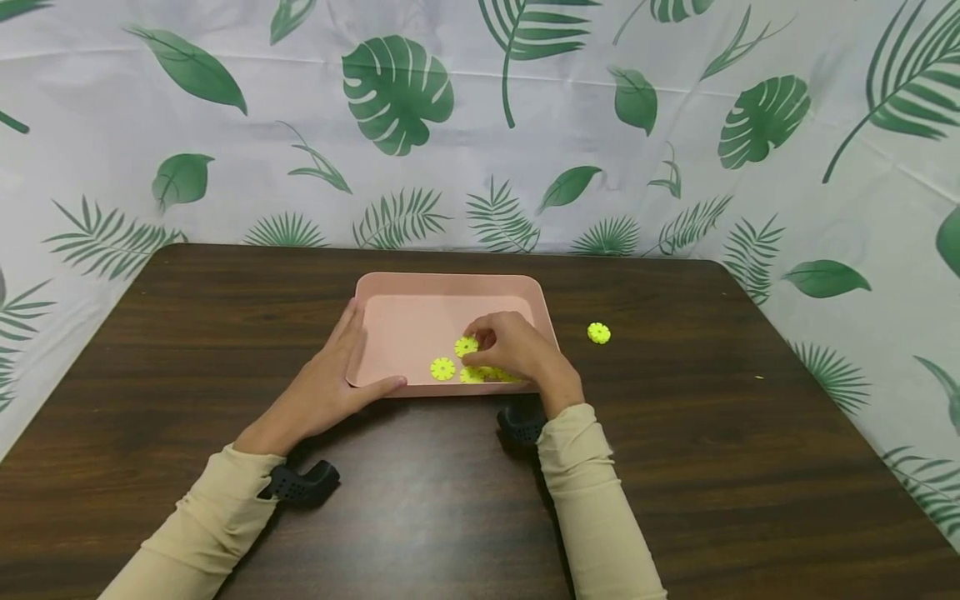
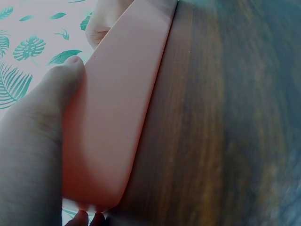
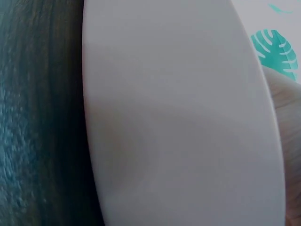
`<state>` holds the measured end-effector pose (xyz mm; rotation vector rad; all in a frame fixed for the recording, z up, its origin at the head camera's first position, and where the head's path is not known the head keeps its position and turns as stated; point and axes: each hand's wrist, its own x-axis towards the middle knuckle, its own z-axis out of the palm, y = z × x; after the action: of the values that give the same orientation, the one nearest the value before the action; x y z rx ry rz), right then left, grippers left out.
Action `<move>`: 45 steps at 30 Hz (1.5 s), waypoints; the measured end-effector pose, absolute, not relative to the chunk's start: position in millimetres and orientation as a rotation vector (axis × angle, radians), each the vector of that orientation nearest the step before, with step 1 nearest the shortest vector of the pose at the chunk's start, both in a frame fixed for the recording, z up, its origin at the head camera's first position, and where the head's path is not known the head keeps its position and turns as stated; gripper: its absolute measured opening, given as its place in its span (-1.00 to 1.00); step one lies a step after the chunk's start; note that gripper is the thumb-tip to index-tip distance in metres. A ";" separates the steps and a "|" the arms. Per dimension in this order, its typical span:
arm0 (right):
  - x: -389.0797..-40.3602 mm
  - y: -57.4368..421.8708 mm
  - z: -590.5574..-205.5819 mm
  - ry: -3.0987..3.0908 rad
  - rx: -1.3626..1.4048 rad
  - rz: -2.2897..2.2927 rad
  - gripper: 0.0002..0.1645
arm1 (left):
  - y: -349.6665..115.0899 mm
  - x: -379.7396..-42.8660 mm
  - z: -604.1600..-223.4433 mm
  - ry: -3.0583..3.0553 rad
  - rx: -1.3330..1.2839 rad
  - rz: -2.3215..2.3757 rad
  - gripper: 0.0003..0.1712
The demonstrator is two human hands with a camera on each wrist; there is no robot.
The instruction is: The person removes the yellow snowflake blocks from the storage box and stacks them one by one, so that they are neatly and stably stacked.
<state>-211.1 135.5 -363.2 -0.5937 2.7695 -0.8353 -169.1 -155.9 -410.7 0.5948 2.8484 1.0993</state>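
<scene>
A pink tray (image 1: 420,312) lies on the table. At its left end my left hand (image 1: 330,375) holds the corner, fingers along the left side and thumb on the front rim. In the left wrist view the thumb (image 2: 70,75) rests at the rim. My right hand (image 1: 517,346) reaches into the tray and pinches a yellow notched disc (image 1: 466,346) between thumb and fingers. Another yellow disc (image 1: 442,369) lies to its left on the tray floor. Several more yellow discs (image 1: 472,376) lie under the right hand, partly hidden. The right wrist view shows mostly the tray's outer wall (image 3: 178,117).
To the right of the tray, a small group of yellow discs (image 1: 598,333) lies on the dark wooden table (image 1: 675,467). Farther right is a tiny yellowish scrap (image 1: 759,377). A leaf-patterned cloth (image 1: 525,150) hangs behind the table's back edge.
</scene>
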 end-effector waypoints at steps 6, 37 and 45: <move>-213.6 147.6 -360.5 2.828 -0.561 -0.857 -0.64 | -155.6 -169.1 -409.2 2.849 0.592 1.111 0.38; -197.0 302.3 -351.8 3.141 -0.150 -0.907 -0.53 | -156.2 -168.6 -409.4 2.826 0.590 1.132 0.35; -201.2 311.0 -366.7 3.116 -0.111 -0.915 -0.53 | -156.1 -169.2 -409.3 2.824 0.565 1.126 0.35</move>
<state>-201.2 311.0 -366.7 -0.1112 3.1164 -0.9145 -169.2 -156.1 -409.3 0.5645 2.8245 1.1257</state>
